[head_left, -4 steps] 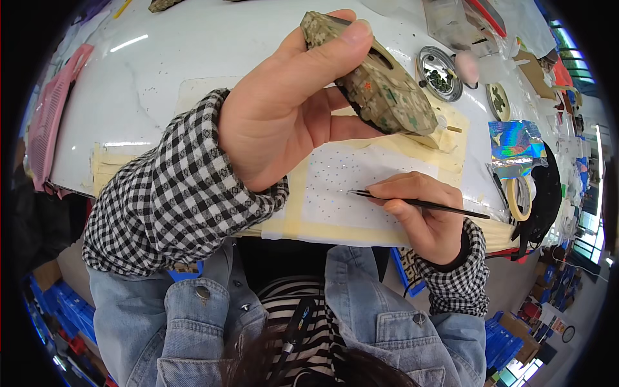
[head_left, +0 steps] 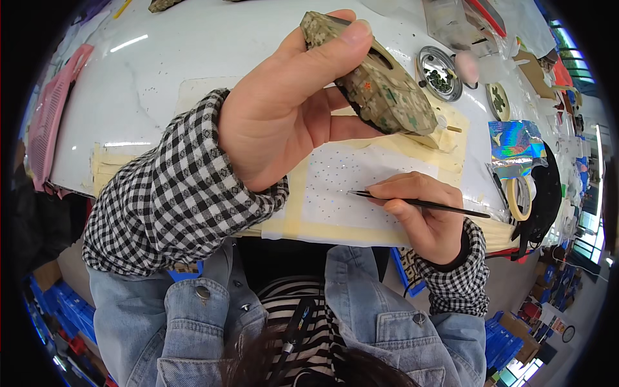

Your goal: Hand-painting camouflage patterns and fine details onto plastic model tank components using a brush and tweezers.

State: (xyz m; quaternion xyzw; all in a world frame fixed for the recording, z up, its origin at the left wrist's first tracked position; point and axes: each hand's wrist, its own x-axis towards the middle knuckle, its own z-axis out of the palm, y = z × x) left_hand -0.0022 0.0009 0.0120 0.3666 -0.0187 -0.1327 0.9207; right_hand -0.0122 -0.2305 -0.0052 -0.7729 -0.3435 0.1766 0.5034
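Observation:
My left hand (head_left: 284, 97) is raised over the table, its thumb and fingers closed around a camouflage-patterned shell (head_left: 387, 90) with a long opening on top and a small red star on its side. Lower and to the right, my right hand (head_left: 419, 203) pinches thin black tweezers (head_left: 438, 206). Their fine tip points left, just at the surface of a white sheet (head_left: 335, 213) dotted with many tiny specks. Whether the tip holds a speck is too small to tell. Yellowish tape borders the sheet.
A round metal dish (head_left: 440, 74) with small dark green pieces stands beyond the shell. Tape rolls (head_left: 518, 198), a shiny holographic packet (head_left: 516, 148) and a clear box (head_left: 459, 26) lie along the right. At far left leans a pink perforated basket (head_left: 58, 116).

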